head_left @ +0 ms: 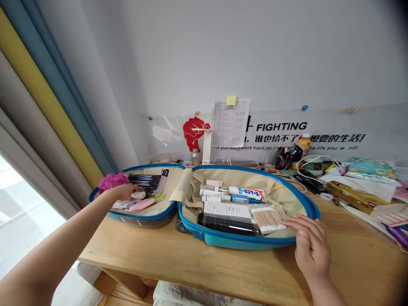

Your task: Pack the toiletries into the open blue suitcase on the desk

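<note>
Your left hand (126,192) reaches into the left half of the open blue case (242,243). Its fingertips meet a small pale item (139,195) there, but you cannot tell whether the grip is closed on it or only touching. Your right hand (310,246) lies flat, grip wide and holding nothing, with the fingers spread over the right rim of the case and the palm on the tabletop (191,263).

In the case's left half, a pink mesh puff (111,180) sits just behind your left hand at the outer rim. A dark packet of slim tools (145,180) lies beyond the fingertips, and a flat pink piece (142,205) lies just in front of them.

In the case's right half, a pack of cotton swabs (267,220) lies just beside your right fingertips. Left of it are a white box (227,210) and, along the front wall, a black bottle (228,225). Farther back lie white and blue tubes (246,193).

Behind the case, a printed sheet (230,123) hangs on the wall, with a red fist sticker (194,132) beside it. To the right of the case, cables, packets and a yellow bottle (302,146) crowd the tabletop.
</note>
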Available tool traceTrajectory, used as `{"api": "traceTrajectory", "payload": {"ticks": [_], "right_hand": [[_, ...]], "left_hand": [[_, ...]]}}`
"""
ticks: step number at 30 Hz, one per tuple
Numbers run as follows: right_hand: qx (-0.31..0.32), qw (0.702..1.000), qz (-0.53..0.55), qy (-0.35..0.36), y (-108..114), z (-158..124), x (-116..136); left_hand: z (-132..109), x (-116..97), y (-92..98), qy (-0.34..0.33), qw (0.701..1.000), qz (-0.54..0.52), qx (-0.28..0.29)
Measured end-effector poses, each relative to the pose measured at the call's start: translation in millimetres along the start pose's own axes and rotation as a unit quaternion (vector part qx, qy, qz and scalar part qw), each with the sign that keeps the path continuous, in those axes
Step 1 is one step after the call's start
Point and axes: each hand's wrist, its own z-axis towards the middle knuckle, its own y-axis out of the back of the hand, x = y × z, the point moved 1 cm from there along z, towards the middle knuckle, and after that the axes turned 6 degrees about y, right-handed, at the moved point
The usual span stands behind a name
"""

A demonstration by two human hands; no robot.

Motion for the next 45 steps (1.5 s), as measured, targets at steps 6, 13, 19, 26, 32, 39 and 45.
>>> {"api": "traceTrajectory", "payload": {"ticks": [6,13,19,26,32,39,45], "right_hand": [[-0.002,1.0,0.006,-0.002,0,0,0],[0.002,1.0,0.007,-0.009,1,-1,1],[-0.002,1.0,0.014,0.001,1,0,2],[-0.002,1.0,0.016,0.0,1,-2,0],[0.0,1.0,0.012,-0.002,2,-3,1],[0.014,1.0,-0.001,-0.019,3,-2,2],[0.008,1.0,0.006,0.002,3,-2,2]], "left_hand": [[-5,-4,4.3,0.0,1.0,-0.014,0.015],[-17,-12,18.6,-0.015,0.996,-0.067,-0.053],[-14,-53,79.0,-0.06,0.977,-0.119,-0.165],[11,-203,112.6,-0.285,0.945,-0.102,-0.122],[54,-278,84.7,-0.3,0.949,-0.073,-0.061],[75,-283,63.8,-0.306,0.949,-0.063,-0.032],[80,-282,57.8,-0.306,0.95,-0.062,-0.018]]}}
